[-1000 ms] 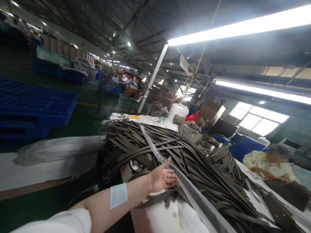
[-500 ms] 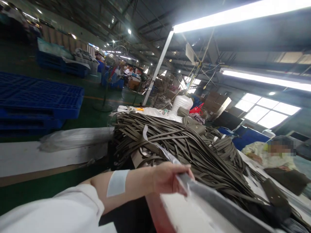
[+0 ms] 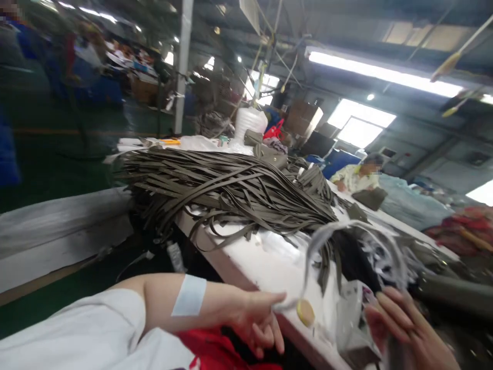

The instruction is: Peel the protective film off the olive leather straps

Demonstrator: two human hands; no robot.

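My left hand (image 3: 260, 324) is at the lower middle, over the near table edge, its upper digit stretched out and its other fingers loosely curled. A thin pale grey strip (image 3: 356, 224) meets it at the fingertips, seemingly pinched there. From there the strip arches up and over to my right hand (image 3: 408, 326), whose fingers are closed around its other part at the lower right. A small yellowish disc (image 3: 305, 312) lies beneath the strip. Beyond it spreads a large heap of dark olive straps (image 3: 234, 185). Motion blurs the strip's details.
The white table (image 3: 246, 259) slants away to the right. A whitish, partly clear packet (image 3: 352, 321) is beside my right hand. At the back stand a white roll (image 3: 250, 123) and a red bag (image 3: 273, 129). A co-worker (image 3: 356, 177) sits across, handling dark fabric.
The view has swung right and come closer to the table. My right hand has come into sight. The strip, formerly stretched through my left hand, now arches between both hands.
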